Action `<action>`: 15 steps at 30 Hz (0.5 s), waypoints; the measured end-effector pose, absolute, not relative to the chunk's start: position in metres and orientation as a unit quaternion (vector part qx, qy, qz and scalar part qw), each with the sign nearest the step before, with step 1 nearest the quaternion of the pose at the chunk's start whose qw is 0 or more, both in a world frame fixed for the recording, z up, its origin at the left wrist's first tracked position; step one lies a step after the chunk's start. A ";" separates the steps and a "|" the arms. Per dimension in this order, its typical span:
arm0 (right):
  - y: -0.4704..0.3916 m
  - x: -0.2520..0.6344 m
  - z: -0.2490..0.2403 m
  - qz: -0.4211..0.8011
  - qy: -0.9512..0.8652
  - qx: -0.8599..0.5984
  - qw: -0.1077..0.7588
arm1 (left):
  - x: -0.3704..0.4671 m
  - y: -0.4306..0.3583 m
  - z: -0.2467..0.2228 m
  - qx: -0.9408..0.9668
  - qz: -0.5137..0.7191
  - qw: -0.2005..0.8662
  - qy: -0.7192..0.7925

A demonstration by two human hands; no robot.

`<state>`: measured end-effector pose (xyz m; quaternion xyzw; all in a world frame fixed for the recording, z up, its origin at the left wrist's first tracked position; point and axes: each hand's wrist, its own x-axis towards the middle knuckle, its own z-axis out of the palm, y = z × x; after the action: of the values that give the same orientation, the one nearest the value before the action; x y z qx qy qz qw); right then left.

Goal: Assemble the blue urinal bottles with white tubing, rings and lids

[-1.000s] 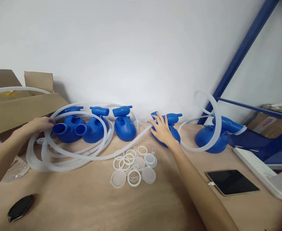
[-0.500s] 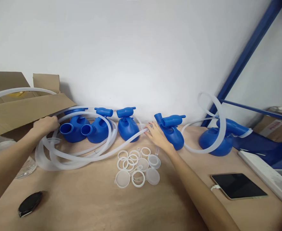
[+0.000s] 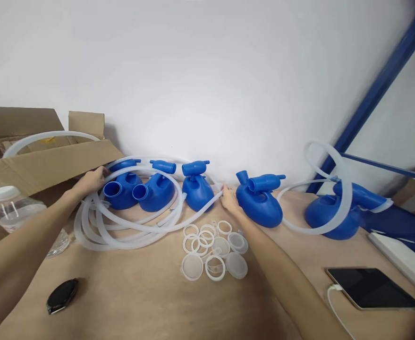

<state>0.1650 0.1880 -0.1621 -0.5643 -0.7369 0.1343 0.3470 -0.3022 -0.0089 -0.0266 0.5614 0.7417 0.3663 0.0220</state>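
Observation:
A long translucent plastic hose lies in loose coils on the table. My left hand is closed around the coils at their left side, its fingers partly hidden. Over to the right, my right hand pinches the hose near one end. Behind and inside the coils stand two blue plastic bottles with wide round mouths. Another blue bottle is just left of my right hand, and one more blue bottle is just right of it. Blue spouted fittings rest on top of them.
White rings and clear caps lie in front of the bottles. At left are a cardboard box, a clear water bottle and a black round object. A blue bottle with a hose and a tablet are at right.
The view has turned left, so everything sits farther right. My right hand's fingers, spread along the hose before, are now drawn together near its end. My left hand stays at the coils.

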 end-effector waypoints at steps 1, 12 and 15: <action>0.189 0.164 -0.155 0.133 -0.727 -0.562 0.372 | -0.304 -0.007 -0.027 0.554 0.358 0.015 0.752; 0.186 0.099 -0.019 0.066 -0.620 -0.416 0.662 | -0.328 0.014 -0.036 0.531 0.278 -0.056 0.798; 0.165 0.068 -0.004 0.043 -0.718 -0.365 0.591 | -0.331 0.017 -0.041 0.523 0.261 -0.073 0.808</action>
<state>0.0676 0.1649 -0.0035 -0.3649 -0.7184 0.0427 0.5907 -0.3314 0.0165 -0.0414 0.5226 0.8084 0.2609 -0.0732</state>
